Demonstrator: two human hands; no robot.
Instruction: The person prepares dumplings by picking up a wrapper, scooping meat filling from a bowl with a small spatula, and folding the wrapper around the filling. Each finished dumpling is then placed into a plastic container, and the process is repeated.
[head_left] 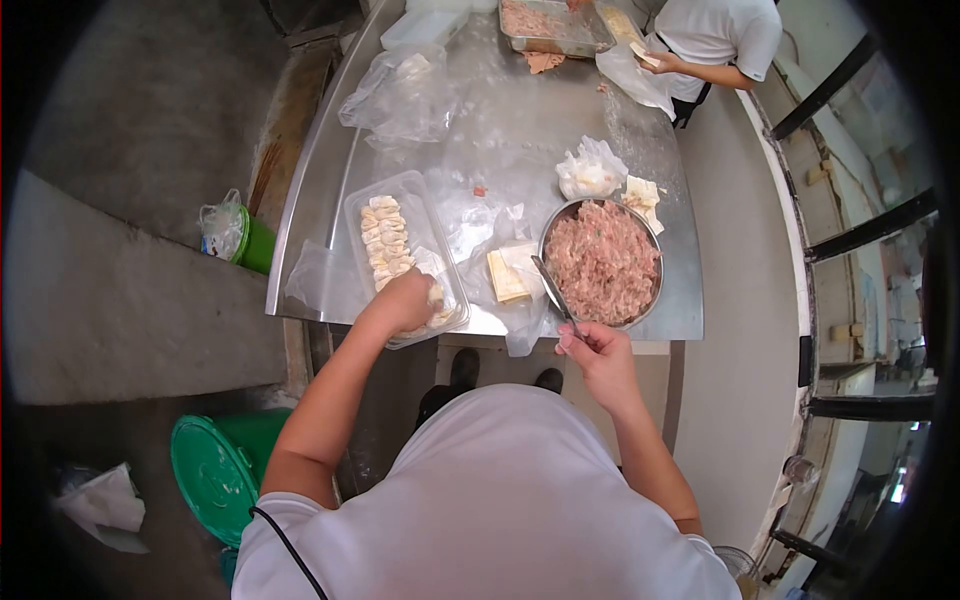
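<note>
My left hand reaches into the near end of a clear plastic tray, its fingers curled around a pale wonton that is partly hidden. Rows of folded wontons fill the tray's left side. In my right hand is a slim metal spoon, gripped by its handle, its far end slanting up along the bowl's left rim. A round metal bowl holds a heap of pinkish minced meat. Between tray and bowl, a stack of square yellowish wrappers rests on plastic film.
Above the bowl sit a crumpled white bag and loose wrappers. Plastic bags lie farther left on the metal table. At the far end, another person works beside a metal tray of meat. A green bin stands on the floor.
</note>
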